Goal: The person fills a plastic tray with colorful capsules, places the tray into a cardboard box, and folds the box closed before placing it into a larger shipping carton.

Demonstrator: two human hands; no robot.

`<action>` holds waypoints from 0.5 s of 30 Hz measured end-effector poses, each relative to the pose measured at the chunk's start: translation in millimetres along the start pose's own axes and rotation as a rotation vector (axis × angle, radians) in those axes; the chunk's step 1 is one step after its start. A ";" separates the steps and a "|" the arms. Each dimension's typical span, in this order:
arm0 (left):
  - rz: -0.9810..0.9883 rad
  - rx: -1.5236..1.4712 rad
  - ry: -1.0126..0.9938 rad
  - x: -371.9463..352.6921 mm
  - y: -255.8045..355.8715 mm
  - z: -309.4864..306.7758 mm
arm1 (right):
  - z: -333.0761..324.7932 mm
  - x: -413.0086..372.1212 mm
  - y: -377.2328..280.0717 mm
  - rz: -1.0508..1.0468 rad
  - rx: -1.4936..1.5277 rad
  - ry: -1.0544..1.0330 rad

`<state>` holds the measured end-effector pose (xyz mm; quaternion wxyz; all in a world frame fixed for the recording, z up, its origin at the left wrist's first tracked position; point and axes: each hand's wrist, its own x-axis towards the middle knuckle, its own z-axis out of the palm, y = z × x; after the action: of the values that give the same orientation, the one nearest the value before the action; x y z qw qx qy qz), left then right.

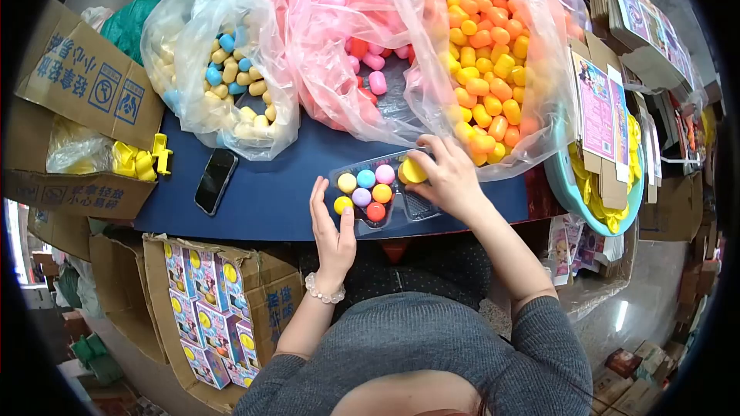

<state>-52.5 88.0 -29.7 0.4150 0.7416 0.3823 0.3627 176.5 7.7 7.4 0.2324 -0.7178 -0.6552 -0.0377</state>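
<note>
A clear plastic tray [400, 213] lies on the blue table in front of me. Its left part holds several coloured capsule-like pieces, among them a red piece [375, 212] and a blue piece [365, 178]. My left hand [333, 240] grips the tray's left side, fingers along the edge and thumb at the front corner. Over the tray's right compartment, my right hand [445, 173] pinches a yellow round piece [414, 170] between thumb and fingers. That hand partly hides the compartment.
Behind the tray stand open plastic bags: beige and blue capsules [229, 69], pink ones [376, 82], orange and yellow ones [493, 69]. A phone [216, 182] lies left. A cardboard box [73, 185] stands far left, a turquoise basin [574, 196] right, a carton of small boxes [208, 304] below.
</note>
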 end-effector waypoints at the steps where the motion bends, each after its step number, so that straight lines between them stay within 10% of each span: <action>1: 0.050 0.051 0.010 1.7 7.6 -0.9 | 6.6 0.1 -2.0 0.019 0.016 0.019; 15: 0.850 -0.140 -0.231 155.7 214.6 131.4 | 16.1 -24.0 9.5 0.061 0.023 0.152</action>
<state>186.2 100.9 144.7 0.3181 0.8387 -0.0310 0.4409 178.2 -8.6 -18.2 0.2908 -0.7299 -0.6138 -0.0775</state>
